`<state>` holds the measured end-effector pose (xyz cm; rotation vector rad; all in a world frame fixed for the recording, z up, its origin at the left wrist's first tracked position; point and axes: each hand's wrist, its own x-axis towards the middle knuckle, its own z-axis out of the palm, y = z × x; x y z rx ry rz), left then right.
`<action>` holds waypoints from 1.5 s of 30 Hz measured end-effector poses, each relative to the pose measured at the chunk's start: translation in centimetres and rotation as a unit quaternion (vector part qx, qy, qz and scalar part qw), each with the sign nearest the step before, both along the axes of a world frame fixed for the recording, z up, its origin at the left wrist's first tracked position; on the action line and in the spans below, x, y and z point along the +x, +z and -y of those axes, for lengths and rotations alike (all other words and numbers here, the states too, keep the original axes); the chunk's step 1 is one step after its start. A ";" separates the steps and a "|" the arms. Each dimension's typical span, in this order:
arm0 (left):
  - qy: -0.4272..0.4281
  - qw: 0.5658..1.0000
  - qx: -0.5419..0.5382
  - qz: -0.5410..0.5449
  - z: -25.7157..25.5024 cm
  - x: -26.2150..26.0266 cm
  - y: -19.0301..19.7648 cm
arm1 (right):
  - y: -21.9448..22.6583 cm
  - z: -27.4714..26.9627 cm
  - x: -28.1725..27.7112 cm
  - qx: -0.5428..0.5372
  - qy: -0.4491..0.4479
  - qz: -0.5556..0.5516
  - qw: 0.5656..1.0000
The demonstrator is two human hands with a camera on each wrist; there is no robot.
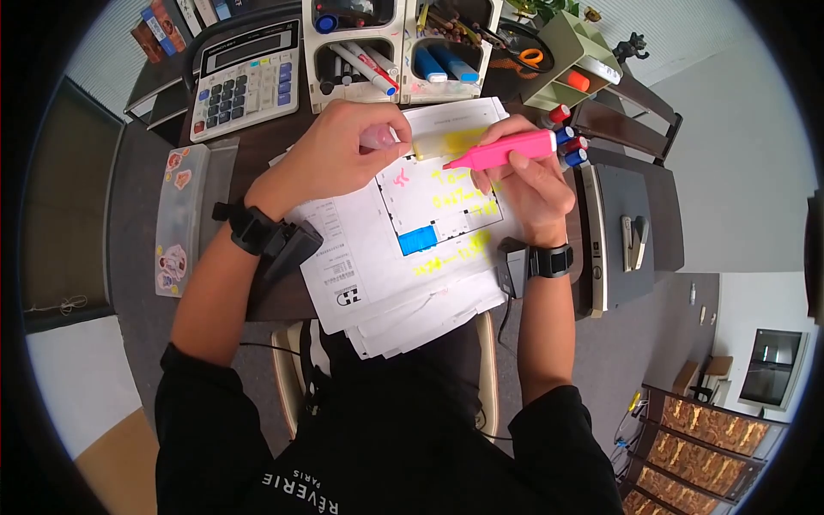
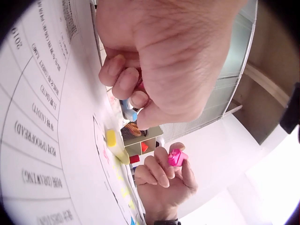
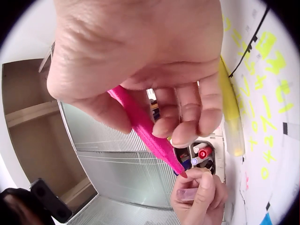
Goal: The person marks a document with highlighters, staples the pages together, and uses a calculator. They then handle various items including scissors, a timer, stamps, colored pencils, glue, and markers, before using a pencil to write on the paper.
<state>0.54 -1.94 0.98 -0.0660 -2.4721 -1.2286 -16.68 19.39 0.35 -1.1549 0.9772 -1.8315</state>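
My right hand (image 1: pixel 539 190) grips an uncapped pink highlighter (image 1: pixel 515 151) above the papers, its tip aimed toward the left hand. Between the fingers of my left hand (image 1: pixel 330 150) is a translucent pink cap (image 3: pixel 186 194), held apart from the highlighter tip. Under both hands lies a stack of printed sheets (image 1: pixel 343 236). The top drawing carries yellow handwriting, a small pink mark and a blue filled patch (image 1: pixel 418 240). A yellow highlighter (image 3: pixel 228 101) with a clear cap lies on the sheet behind the hands.
A calculator (image 1: pixel 249 81) and a sticker-covered clear case (image 1: pixel 182 219) sit on the left. A pen organizer (image 1: pixel 360 26) stands at the back. Several red- and blue-capped markers (image 1: pixel 573 146) are beside the right hand. Further right, a stapler (image 1: pixel 633 243) rests on a grey device (image 1: pixel 618 193).
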 end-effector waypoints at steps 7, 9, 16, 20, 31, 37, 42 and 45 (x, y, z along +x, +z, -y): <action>0.005 1.000 0.001 0.009 -0.1 0.1 0.0 | 0.8 0.0 1.4 0.111 -0.068 -0.055 0.990; 0.005 1.000 -0.004 0.017 0.0 0.1 0.1 | 1.0 0.1 1.6 0.121 -0.067 -0.065 0.988; 0.013 1.000 -0.009 -0.009 0.1 -0.1 -0.3 | 1.0 0.5 2.4 0.205 -0.068 -0.157 0.964; 0.014 0.999 -0.013 0.025 0.3 -0.1 -0.4 | 1.7 0.6 3.1 0.225 -0.064 -0.170 0.957; 0.017 0.999 -0.024 0.031 0.3 -0.2 -0.3 | 0.7 1.0 2.5 0.193 -0.116 -0.182 0.957; 0.023 0.999 -0.022 0.031 0.1 -0.1 -0.2 | 0.2 0.9 2.2 0.154 -0.138 -0.158 0.966; 0.019 0.999 -0.033 0.011 0.5 -0.3 -0.7 | 0.2 1.0 2.1 0.157 -0.140 -0.152 0.966; 0.027 0.999 -0.009 0.036 0.3 -0.1 -0.3 | 0.2 1.0 2.2 0.160 -0.142 -0.153 0.965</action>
